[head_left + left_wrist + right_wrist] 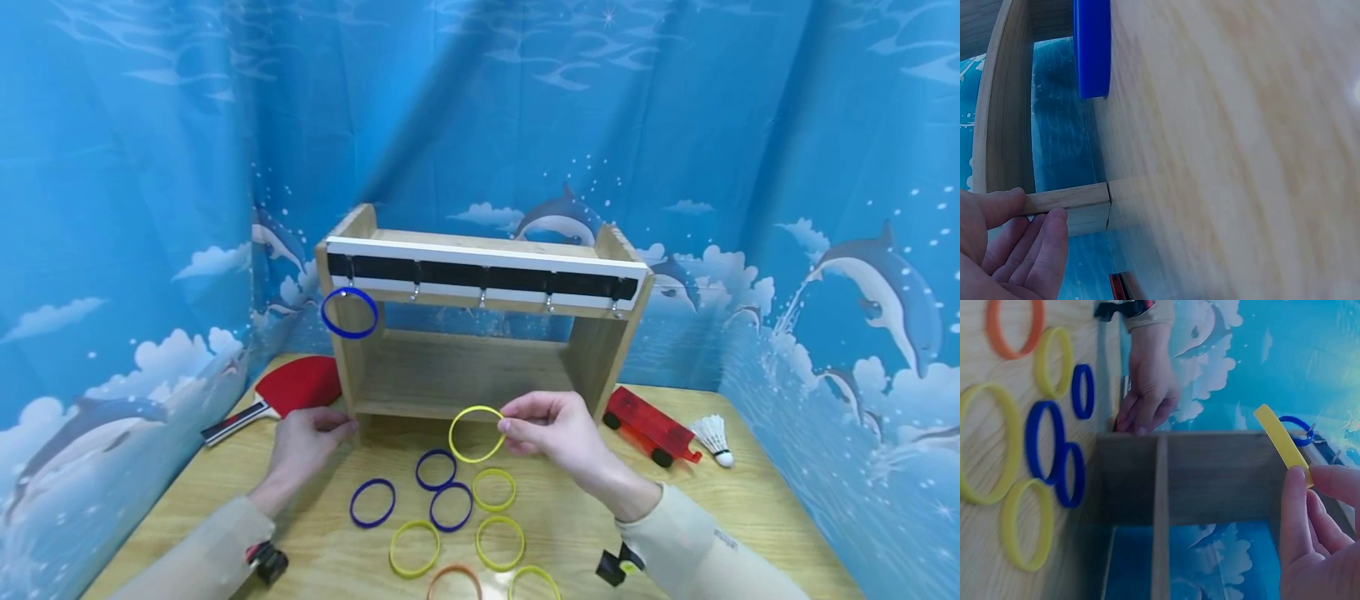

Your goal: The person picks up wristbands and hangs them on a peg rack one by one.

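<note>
Between thumb and fingers my right hand (551,429) pinches a yellow ring (452,435), raised in front of the wooden rack (465,371). In the right wrist view that yellow ring (1282,440) appears nearly edge-on. My left hand (1019,240) grips the lower front edge of the rack's left side panel (1066,197), thumb on one face and fingers on the other. Along the rack's top front runs a black and white strip with several metal hooks (483,298). A blue ring (349,336) hangs from the leftmost hook; the other hooks hold nothing.
On the table (337,567) before the rack lie several yellow rings (392,550), blue rings (352,510) and an orange ring (455,567). A red table tennis paddle (300,385) is at left. A red toy cart (651,425) and a shuttlecock (712,437) are at right.
</note>
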A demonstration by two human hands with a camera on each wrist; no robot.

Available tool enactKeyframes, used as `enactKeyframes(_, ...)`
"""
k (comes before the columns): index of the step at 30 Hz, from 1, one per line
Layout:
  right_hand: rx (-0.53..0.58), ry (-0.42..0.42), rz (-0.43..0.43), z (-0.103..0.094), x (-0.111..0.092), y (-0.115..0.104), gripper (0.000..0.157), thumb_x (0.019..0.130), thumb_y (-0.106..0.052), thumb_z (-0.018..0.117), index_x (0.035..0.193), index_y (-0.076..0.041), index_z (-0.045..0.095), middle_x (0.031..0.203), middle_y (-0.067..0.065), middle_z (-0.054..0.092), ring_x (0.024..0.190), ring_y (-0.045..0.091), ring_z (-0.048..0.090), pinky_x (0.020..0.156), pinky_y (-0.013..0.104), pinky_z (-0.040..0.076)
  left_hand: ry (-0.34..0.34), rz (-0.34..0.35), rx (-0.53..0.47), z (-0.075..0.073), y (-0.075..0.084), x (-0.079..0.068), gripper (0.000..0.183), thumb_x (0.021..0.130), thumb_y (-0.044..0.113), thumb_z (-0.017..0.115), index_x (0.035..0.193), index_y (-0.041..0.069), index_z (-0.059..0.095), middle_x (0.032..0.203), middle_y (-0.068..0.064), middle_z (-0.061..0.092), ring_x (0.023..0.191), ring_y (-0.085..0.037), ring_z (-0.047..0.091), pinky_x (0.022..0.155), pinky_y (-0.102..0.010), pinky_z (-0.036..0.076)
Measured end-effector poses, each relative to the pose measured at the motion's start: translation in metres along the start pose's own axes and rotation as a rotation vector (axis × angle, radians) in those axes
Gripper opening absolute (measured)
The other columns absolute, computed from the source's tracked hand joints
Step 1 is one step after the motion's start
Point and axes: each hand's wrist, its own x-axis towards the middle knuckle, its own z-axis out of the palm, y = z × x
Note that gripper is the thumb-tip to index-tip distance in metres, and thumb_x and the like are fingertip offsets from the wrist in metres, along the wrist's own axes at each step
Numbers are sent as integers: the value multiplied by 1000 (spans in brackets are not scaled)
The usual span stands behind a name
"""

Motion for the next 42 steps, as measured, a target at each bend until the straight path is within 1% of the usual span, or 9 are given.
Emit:
enactKeyframes(4,22,8,-11,9,6,-10,38,99,-5,83,129,16,71,102,3,87,86,12,83,85,36,70,-7,-8,-2,0,0,0,18,103,20,82,115,7,85,108,-15,87,94,-22,79,75,-28,58)
enactKeyframes(8,61,27,-31,18,12,-20,29,98,-4,83,124,10,76,103,8,87,85,13,83,84,34,70,-13,-10,-8,0,-1,0,18,104,20,81,116,7,85,109,-14,87,94,-22,78,76,-29,58)
enactKeyframes(14,157,28,-92,34,20,-35,17,99,2,80,116,4,79,93,-4,85,83,13,83,82,33,70,-18,-9,-7,0,-1,0,18,104,20,81,115,7,85,108,-13,87,93,-21,77,76,-29,57)
enactKeyframes(20,243,28,-111,52,32,-46,15,99,5,78,110,-6,81,93,-4,85,83,10,82,84,32,70,-9,1,-2,0,-2,0,18,103,20,81,114,7,86,106,-13,88,94,-22,77,76,-28,57)
enactKeyframes(22,262,26,-110,58,37,-48,16,99,5,78,114,1,80,93,-3,85,83,10,82,84,31,70,-6,5,-2,-1,-2,0,17,103,20,81,113,7,86,106,-13,88,94,-22,77,76,-28,57)
enactKeyframes(27,316,22,-117,75,49,-52,18,100,7,75,118,5,77,92,-4,84,82,9,81,84,30,69,11,27,-2,-1,-2,0,16,101,19,83,109,6,87,101,-13,88,92,-21,77,74,-27,56)
enactKeyframes(32,400,42,-127,94,60,-58,16,103,5,73,119,5,76,92,-2,83,81,9,81,84,29,69,36,50,4,0,-4,2,13,99,18,85,105,7,88,97,-11,88,89,-20,77,73,-26,55)
enactKeyframes(37,489,67,-128,112,72,-65,16,104,3,74,120,2,76,95,-2,83,83,9,81,84,28,69,22,56,-7,-1,-5,3,14,100,18,84,107,6,87,99,-12,88,88,-19,77,71,-24,55)
enactKeyframes(42,583,100,-98,129,83,-76,14,104,0,76,117,-6,78,99,-1,84,86,10,83,83,27,69,26,85,-4,-2,-4,2,12,100,17,85,106,6,87,98,-12,88,86,-17,77,70,-23,55)
